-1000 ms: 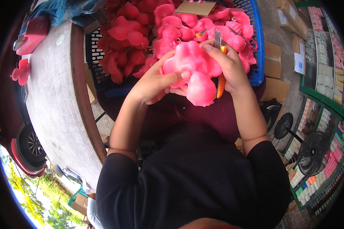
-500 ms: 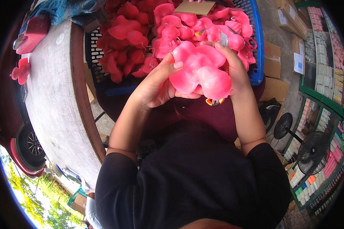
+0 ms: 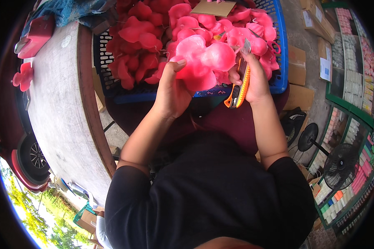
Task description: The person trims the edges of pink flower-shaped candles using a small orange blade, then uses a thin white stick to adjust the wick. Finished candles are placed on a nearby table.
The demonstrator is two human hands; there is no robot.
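Little room, seemingly, between edge of pink piece (image 3: pixel 201 62) and cutter (image 3: pixel 243 88)

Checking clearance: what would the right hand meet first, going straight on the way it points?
Probably the glossy pink lobed pieces heaped in the blue plastic basket beyond the right hand, though depth is unclear.

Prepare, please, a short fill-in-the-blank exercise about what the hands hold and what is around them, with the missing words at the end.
1. The left hand holds a lumpy piece whose colour is bright ____.
2. The utility knife is held in the ____ hand.
3. The plastic basket, piled with similar pieces, is coloured ____.
4. The person's shirt is coloured ____.

Missing words: pink; right; blue; black.
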